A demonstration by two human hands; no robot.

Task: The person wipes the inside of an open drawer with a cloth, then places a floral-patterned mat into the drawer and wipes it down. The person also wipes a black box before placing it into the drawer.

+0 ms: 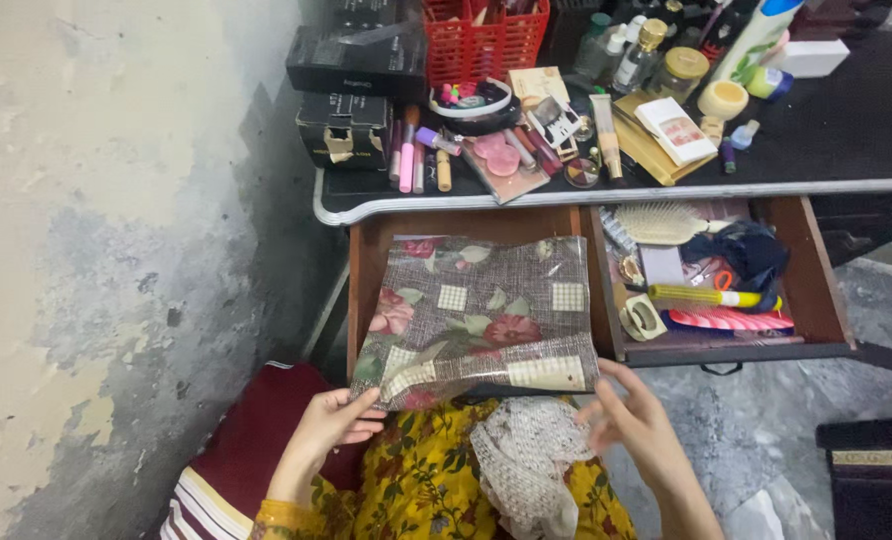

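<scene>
Left hand (331,425) grips floral liner's (481,315) near edge.

Yellow floral dress w/ red & green print; bare hands, prob. no rings.

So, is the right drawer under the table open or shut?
Open. The right drawer is pulled out from under the table edge, so the hairbrush, combs and dark cloth inside show.

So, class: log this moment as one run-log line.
left hand: grips floral sheet corner | right hand: at sheet's other corner | sheet: over open left drawer | lace cloth: on lap
</scene>
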